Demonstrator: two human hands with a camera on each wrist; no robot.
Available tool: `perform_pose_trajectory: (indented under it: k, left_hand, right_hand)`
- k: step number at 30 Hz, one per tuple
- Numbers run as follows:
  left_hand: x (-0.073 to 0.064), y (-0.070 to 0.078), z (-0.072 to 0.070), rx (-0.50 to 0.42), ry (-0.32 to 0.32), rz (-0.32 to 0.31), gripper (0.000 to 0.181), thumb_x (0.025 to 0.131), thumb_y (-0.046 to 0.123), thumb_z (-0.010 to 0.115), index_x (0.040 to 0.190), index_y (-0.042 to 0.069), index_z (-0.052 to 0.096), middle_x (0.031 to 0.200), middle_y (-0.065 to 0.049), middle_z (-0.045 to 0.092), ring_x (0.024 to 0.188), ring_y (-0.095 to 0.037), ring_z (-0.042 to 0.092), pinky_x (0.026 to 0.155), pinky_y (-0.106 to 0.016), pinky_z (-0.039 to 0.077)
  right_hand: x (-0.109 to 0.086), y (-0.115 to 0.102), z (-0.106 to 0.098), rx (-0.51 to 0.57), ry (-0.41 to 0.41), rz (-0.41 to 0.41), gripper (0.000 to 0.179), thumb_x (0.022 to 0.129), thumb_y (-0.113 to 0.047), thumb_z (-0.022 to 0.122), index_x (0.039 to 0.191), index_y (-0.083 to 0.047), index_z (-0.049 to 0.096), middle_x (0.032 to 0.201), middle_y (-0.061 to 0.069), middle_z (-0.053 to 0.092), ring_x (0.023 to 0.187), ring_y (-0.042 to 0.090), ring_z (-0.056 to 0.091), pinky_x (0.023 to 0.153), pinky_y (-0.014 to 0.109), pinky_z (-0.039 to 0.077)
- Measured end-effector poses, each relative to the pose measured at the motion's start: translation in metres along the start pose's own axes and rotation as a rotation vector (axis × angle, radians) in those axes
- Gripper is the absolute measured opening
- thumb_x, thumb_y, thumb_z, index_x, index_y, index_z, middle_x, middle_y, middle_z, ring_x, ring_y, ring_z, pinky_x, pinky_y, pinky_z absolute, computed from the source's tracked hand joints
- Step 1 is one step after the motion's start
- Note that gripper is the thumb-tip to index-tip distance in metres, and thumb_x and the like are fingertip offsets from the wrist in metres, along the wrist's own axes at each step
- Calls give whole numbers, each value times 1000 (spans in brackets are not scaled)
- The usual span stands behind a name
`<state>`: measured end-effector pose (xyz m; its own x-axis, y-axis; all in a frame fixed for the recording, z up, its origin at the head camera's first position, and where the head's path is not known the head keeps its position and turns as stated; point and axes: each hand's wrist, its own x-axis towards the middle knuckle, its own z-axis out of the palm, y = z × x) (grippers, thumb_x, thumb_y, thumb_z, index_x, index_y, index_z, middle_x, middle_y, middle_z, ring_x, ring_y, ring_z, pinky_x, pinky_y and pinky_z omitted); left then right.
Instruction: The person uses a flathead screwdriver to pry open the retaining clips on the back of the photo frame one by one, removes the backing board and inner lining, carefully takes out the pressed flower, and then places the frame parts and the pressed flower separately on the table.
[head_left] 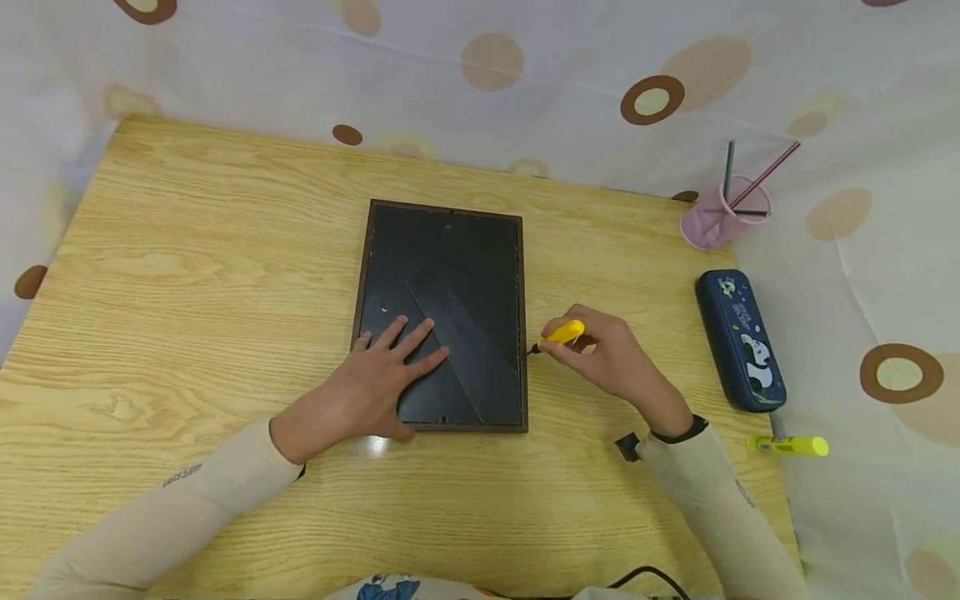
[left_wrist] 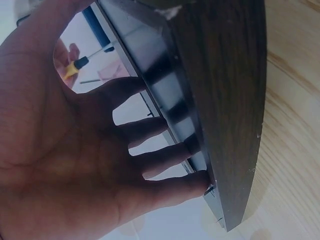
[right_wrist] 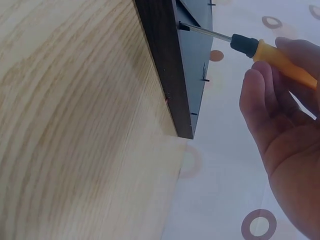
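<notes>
A picture frame lies face down on the table, its black backing and folded stand showing inside a dark brown wooden border. My left hand rests spread over the lower left of the backing, fingertips touching it and thumb by the bottom edge. With thumb and fingers my right hand grips the yellow handle of a screwdriver. In the right wrist view, the metal tip of the screwdriver is at a small dark tab along the frame's inner right edge. More such tabs line the border.
At the back right stands a pink cup with several pencils. A dark blue panda pencil case and a yellow tube lie along the table's right side. Spotted cloth hangs behind the table, and a black cable runs near the front edge.
</notes>
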<state>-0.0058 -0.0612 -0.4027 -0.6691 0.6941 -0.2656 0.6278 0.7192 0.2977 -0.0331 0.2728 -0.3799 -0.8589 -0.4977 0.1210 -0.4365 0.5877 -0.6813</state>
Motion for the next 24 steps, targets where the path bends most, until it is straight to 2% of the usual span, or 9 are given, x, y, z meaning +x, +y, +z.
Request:
perform_pose_trajectory:
  k: [15,20,24]
  left_hand:
    - [0,1,-1,-8,-11,-5,109,70,59,84,158,21,33,166,-16,14,148,-46,19,104,-70,34]
    - [-2,0,-2,6,-14,3,109,72,61,82,159,21,30,166,-16,13,149,-45,18,105,-69,34]
    - [-4,-3,-3,4,6,25,111,72,62,81,160,20,27,166,-16,12,148,-45,19,105,-68,34]
  right_hand:
    - [-7,7,2,74,30,41,18,84,0,78,99,-10,74,89,-3,69,69,8,57,63,20,52]
    - [2,-1,4,10,-19,17,16,86,-4,78,99,-9,71,87,-5,66,70,8,56,62,24,52]
    - [13,-12,5,-39,-71,-43,17,86,-6,79,99,-9,69,84,-5,62,68,6,56,60,27,53]
